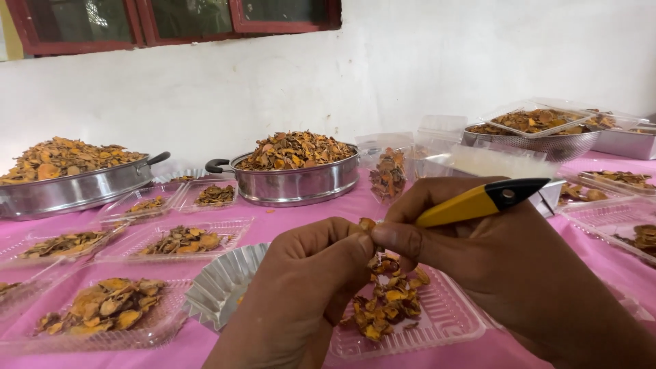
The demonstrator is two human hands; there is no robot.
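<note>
A pink table (294, 212) is carrying steel pans (301, 181) heaped with dried orange chips, and clear trays (184, 240) holding smaller portions. Nearest, a clear tray (444, 318) is holding a loose pile of chips (389, 304), with a fluted foil cup (222, 287) just beside it. Above that pile the hands are meeting. The right hand (492, 253) is gripping a yellow-and-black tool (482, 201); its working end is hidden. The left hand (307, 273) is pinching one chip (367, 223) between fingertips. Working well here likely means keeping the chip steady over the tray, so any crumbs are dropping into it.
</note>
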